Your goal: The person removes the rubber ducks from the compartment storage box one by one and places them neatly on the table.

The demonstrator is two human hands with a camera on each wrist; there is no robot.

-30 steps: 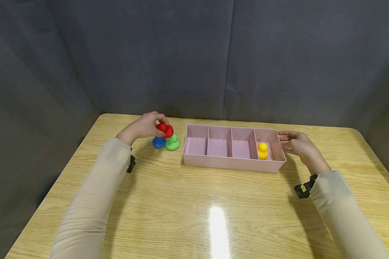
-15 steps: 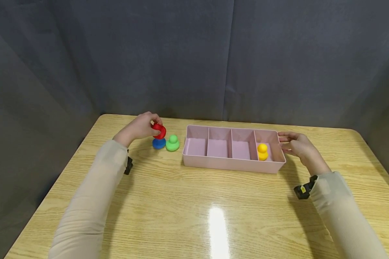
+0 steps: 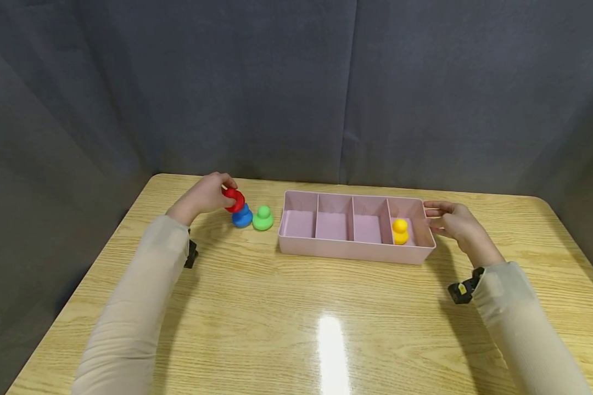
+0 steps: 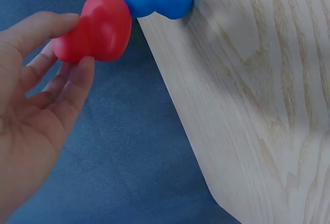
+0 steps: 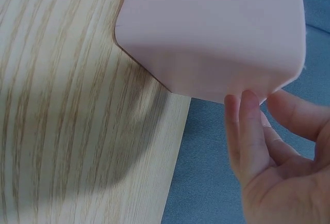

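Left hand [image 3: 205, 195] pinching red toy [image 3: 234, 199], now moved back toward 9 o'clock, above blue toy [image 3: 242, 217]; right hand [image 3: 454, 222] flat-fingered, steadying tray [image 3: 356, 253]

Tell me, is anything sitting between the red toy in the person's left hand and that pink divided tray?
Yes. The red toy is held in the left hand, and the blue toy and green toy stand on the table between it and the pink tray. Lifting over them would avoid both.
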